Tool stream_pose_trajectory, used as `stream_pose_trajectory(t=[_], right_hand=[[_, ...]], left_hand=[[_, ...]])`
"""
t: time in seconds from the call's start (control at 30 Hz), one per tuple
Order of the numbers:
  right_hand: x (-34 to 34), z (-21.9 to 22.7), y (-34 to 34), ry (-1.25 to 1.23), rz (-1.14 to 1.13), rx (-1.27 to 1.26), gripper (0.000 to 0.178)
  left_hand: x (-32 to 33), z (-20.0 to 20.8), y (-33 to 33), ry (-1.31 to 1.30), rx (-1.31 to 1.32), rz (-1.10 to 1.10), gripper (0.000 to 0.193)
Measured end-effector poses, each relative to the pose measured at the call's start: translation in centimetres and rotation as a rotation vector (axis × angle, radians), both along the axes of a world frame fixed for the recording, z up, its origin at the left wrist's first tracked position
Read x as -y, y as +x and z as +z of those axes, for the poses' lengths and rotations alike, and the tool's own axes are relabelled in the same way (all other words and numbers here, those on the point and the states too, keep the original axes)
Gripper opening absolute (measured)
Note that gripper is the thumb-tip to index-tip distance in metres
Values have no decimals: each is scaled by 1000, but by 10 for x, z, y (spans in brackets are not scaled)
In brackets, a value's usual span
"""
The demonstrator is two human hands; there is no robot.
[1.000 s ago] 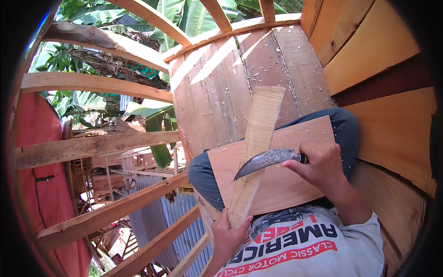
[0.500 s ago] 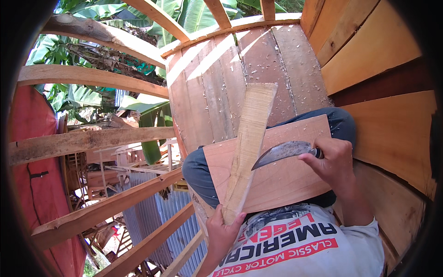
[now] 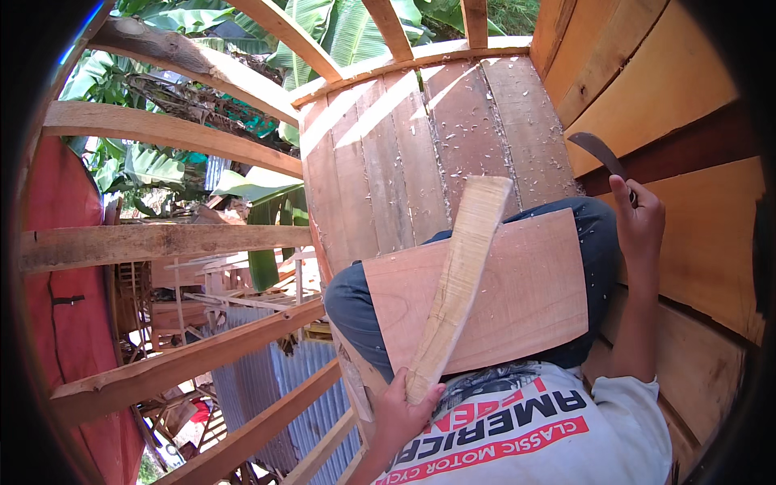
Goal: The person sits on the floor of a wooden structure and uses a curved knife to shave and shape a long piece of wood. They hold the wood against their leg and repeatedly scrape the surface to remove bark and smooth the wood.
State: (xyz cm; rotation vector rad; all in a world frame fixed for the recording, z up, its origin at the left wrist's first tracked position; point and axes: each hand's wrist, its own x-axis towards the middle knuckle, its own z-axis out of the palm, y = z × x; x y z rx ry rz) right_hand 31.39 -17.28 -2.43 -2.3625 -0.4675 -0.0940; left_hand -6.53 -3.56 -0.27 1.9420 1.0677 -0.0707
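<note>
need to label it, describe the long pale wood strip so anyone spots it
Start at the flat reddish board across the person's lap. The strip lies slanted on it, its lower end gripped by the left hand. It is narrower, paler and rougher-edged than the board.

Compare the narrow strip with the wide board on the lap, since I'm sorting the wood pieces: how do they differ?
The narrow strip is long, slim and pale yellowish; the wide board is broad, squarish and reddish-brown. The narrow strip lies slanted on top, its near end gripped by the left hand; the wide board rests flat across the lap, with no hand on it. The strip's face looks rough, the board's smoother. Both are bare wood.
</note>
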Motion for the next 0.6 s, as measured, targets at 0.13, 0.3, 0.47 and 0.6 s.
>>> stream_pose_trajectory(t=[0.13,0.3,0.47,0.6], right_hand=[[-17,-3,-44,72,253,-57,60],[-25,-30,-73,369,398,-383,61],[-50,3,-92,393,584,-348,55],[-55,20,-91,327,662,-247,50]], left_hand=[[-34,-5,13,-322,274,136,36],[-61,3,44,-1009,532,89,34],[-56,7,71,-1211,559,25,46],[-49,5,76,-1304,585,-62,48]])
